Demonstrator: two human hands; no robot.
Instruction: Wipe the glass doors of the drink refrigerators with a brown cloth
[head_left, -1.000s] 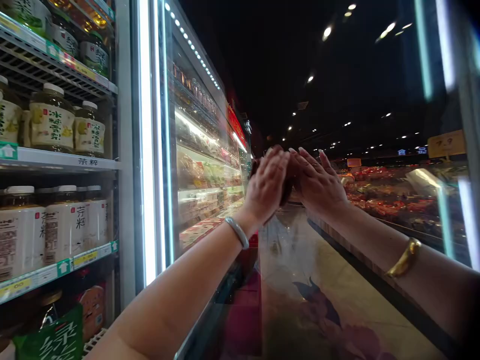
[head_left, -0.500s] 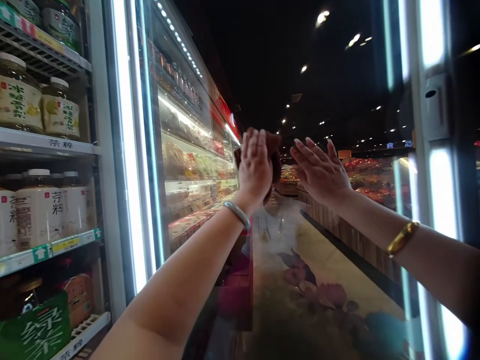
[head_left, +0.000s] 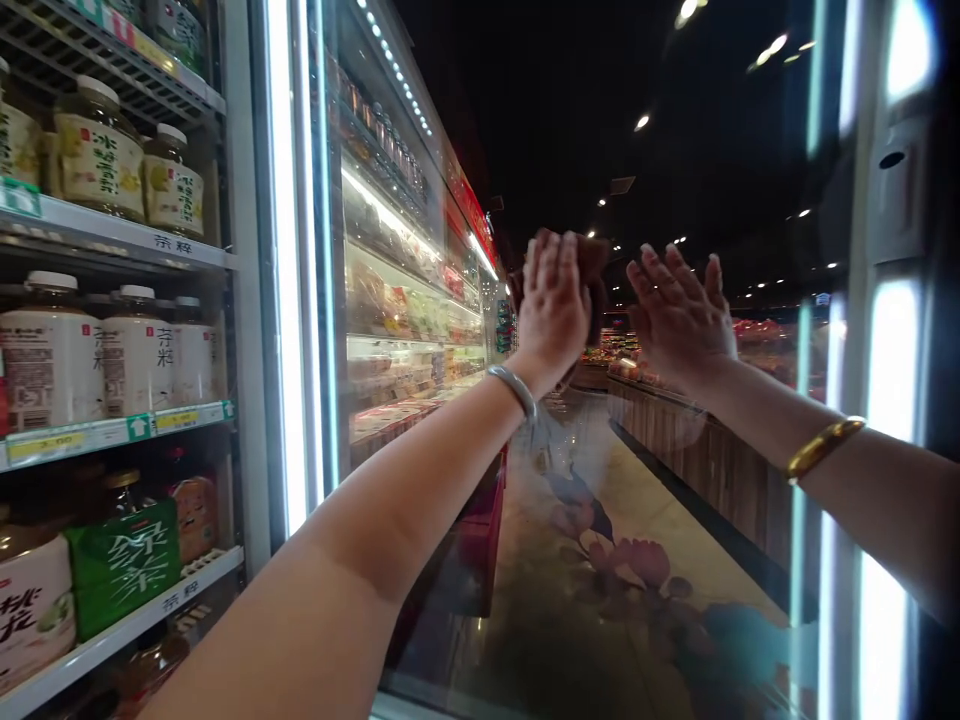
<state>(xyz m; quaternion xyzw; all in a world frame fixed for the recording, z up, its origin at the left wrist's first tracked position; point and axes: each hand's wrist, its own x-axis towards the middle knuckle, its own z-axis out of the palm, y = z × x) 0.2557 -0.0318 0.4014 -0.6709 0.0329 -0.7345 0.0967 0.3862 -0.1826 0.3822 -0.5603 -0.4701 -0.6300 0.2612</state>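
My left hand [head_left: 556, 300], with a grey-white bangle on its wrist, presses a brown cloth [head_left: 594, 265] against the glass door [head_left: 570, 640]. Its fingers lie straight and close together over the cloth, which bunches out around them. To the right, my right hand [head_left: 681, 310] is held up with fingers outstretched and holds nothing. It looks flat on or close to the same glass; contact is hard to tell. A gold bangle [head_left: 825, 448] circles the right wrist. Through or on the pane shows a pink flower pattern [head_left: 645, 562].
Shelves at the left hold bottled drinks [head_left: 139, 350] and a green carton [head_left: 124, 565]. A bright light strip [head_left: 286, 300] runs up the door's left side, another [head_left: 885, 480] up the right. A lit display case [head_left: 412, 310] appears in the glass.
The view has swung a little left and down, so the shelves and both hands sit further right and higher in the picture. The left hand still has the cloth; the right stays spread.
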